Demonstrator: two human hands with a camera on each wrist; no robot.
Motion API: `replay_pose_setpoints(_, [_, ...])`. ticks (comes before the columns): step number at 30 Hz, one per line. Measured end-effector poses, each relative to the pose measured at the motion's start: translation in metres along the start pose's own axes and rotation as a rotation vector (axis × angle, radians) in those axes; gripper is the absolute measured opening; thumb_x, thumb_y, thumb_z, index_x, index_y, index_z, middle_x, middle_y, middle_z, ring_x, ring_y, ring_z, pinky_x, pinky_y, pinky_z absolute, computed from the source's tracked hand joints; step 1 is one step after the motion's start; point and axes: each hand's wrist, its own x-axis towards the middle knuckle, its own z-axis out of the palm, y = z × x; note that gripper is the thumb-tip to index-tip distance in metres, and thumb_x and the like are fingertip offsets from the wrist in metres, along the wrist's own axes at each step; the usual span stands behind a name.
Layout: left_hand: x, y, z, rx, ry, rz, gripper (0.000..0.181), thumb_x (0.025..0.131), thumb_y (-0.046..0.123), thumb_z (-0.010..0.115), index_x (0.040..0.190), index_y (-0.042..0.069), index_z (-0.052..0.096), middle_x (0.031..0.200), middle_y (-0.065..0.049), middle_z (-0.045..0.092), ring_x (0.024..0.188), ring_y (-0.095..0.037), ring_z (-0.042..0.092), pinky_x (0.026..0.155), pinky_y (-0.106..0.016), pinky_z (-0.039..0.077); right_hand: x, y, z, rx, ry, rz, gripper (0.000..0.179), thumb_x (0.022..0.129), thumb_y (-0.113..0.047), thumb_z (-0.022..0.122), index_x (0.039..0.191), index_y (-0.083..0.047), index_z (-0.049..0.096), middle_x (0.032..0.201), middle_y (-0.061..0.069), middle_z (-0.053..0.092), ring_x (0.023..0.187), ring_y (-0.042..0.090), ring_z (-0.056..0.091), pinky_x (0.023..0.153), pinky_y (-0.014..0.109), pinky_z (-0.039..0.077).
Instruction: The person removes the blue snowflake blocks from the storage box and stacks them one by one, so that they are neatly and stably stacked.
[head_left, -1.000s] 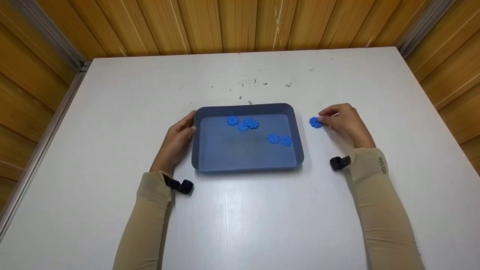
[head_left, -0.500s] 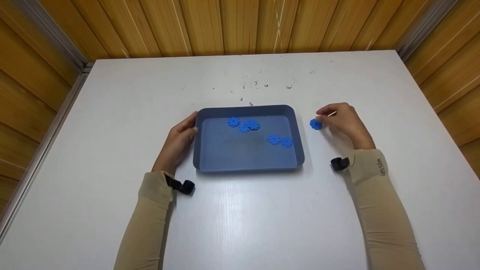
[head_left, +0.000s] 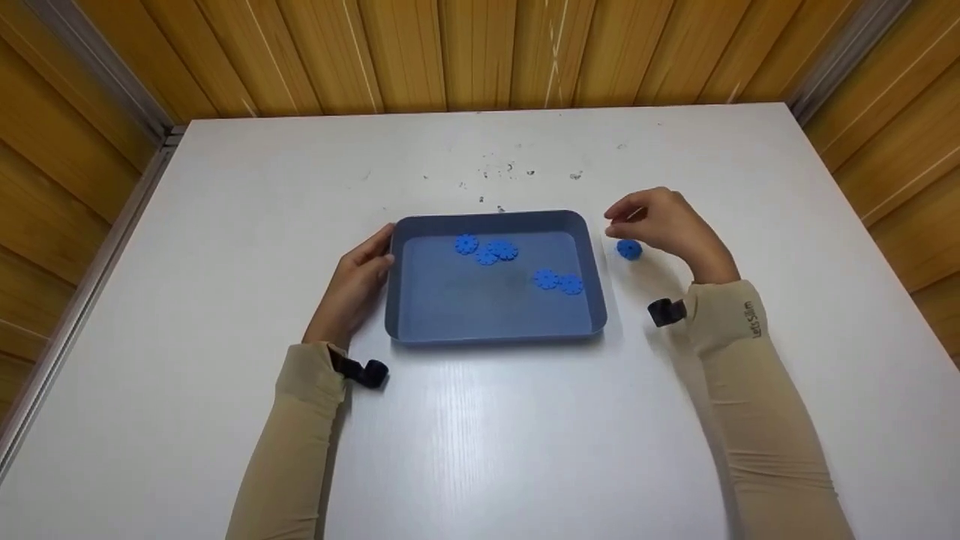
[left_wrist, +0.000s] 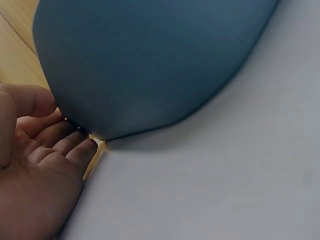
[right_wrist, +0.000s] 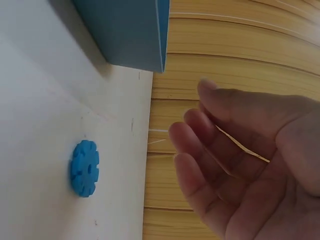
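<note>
A grey-blue rectangular tray (head_left: pixel 465 315) sits mid-table. My left hand (head_left: pixel 351 283) rests against its left side, with thumb and fingertips touching the outer wall; the left wrist view shows these fingers (left_wrist: pixel 75 150) at the tray's edge. Several notched blue plastic discs lie in the tray, including an overlapping group (head_left: pixel 501 250) near the back and a pair (head_left: pixel 559 282) at the right. Outside its right wall, a thick, stacked-looking blue notched disc (right_wrist: pixel 85 169) lies on the table. Above and behind it hovers my right hand (head_left: pixel 664 223), holding nothing, thumb and fingers apart.
The white table (head_left: pixel 495 450) carries dark scuff marks behind the tray. Wood-look panels (head_left: pixel 480 52) rise along its back edge and at both sides. A black wrist camera (head_left: pixel 367 373) sits by the left wrist, another (head_left: pixel 666 312) by the right.
My right hand has let go of the blue disc beside the tray, lifting up and leftward from it. The disc stays on the table. My left hand stays at the tray's side.
</note>
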Motion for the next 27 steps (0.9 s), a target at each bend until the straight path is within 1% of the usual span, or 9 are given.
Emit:
replay_pose_setpoints(4, [0.0,-0.002,-0.001,-0.027,-0.022,0.013,0.056,0.097,-0.001,0.043,0.15,0.011,0.032,0.158,-0.003,0.028,0.147,-0.012,0.022,0.12,-0.03,0.021,0.002,-0.014,0.003,-0.021,-0.065,-0.022,0.034,0.089,-0.017,0.068,0.12,-0.003,0.065,0.116,0.019,0.065,0.103,0.031,0.061,0.092,0.047,0.049])
replay_pose_setpoints(7, [0.001,-0.002,-0.001,-0.037,-0.033,0.021,0.057,0.096,-0.001,0.043,0.151,0.011,0.031,0.159,-0.003,0.027,0.147,-0.012,0.021,0.12,-0.03,0.021,0.004,-0.024,0.006,-0.038,-0.098,-0.058,0.034,0.087,-0.014,0.07,0.118,-0.002,0.066,0.115,0.019,0.066,0.105,0.032,0.063,0.093,0.048,0.049])
replay_pose_setpoints(11, [0.0,-0.002,0.0,-0.036,-0.026,0.019,0.056,0.096,-0.001,0.043,0.15,0.011,0.032,0.159,-0.003,0.028,0.147,-0.011,0.022,0.12,-0.03,0.02,0.006,-0.035,0.011,-0.068,-0.144,-0.103,0.032,0.085,-0.012,0.071,0.115,-0.001,0.067,0.114,0.018,0.067,0.107,0.033,0.063,0.092,0.048,0.05])
replay_pose_setpoints(17, [-0.001,0.0,0.0,-0.036,-0.019,0.013,0.056,0.097,-0.001,0.043,0.15,0.011,0.032,0.159,-0.002,0.027,0.147,-0.011,0.021,0.12,-0.029,0.02,0.013,-0.048,0.024,-0.102,-0.206,-0.105,0.03,0.084,-0.009,0.072,0.113,-0.002,0.068,0.111,0.016,0.067,0.102,0.029,0.063,0.091,0.046,0.051])
replay_pose_setpoints(20, [-0.001,0.0,0.0,-0.04,-0.013,0.008,0.056,0.097,-0.001,0.043,0.15,0.011,0.033,0.159,-0.002,0.027,0.147,-0.011,0.021,0.12,-0.029,0.02,0.017,-0.053,0.031,-0.12,-0.235,-0.109,0.03,0.083,-0.009,0.073,0.112,-0.003,0.068,0.107,0.014,0.067,0.098,0.027,0.062,0.088,0.042,0.052])
replay_pose_setpoints(22, [-0.001,0.0,0.0,-0.037,-0.01,0.005,0.056,0.096,-0.001,0.043,0.15,0.012,0.033,0.159,-0.002,0.028,0.147,-0.011,0.022,0.12,-0.029,0.02,0.02,-0.054,0.035,-0.128,-0.253,-0.129,0.03,0.082,-0.009,0.074,0.111,-0.002,0.069,0.105,0.014,0.067,0.094,0.026,0.062,0.084,0.04,0.053])
replay_pose_setpoints(27, [-0.001,0.0,0.002,-0.037,-0.014,0.008,0.056,0.096,0.0,0.043,0.15,0.012,0.033,0.159,-0.002,0.028,0.147,-0.011,0.021,0.12,-0.029,0.021,0.025,-0.056,0.043,-0.152,-0.279,-0.153,0.027,0.08,-0.008,0.075,0.106,-0.003,0.07,0.1,0.013,0.068,0.087,0.023,0.062,0.077,0.035,0.053])
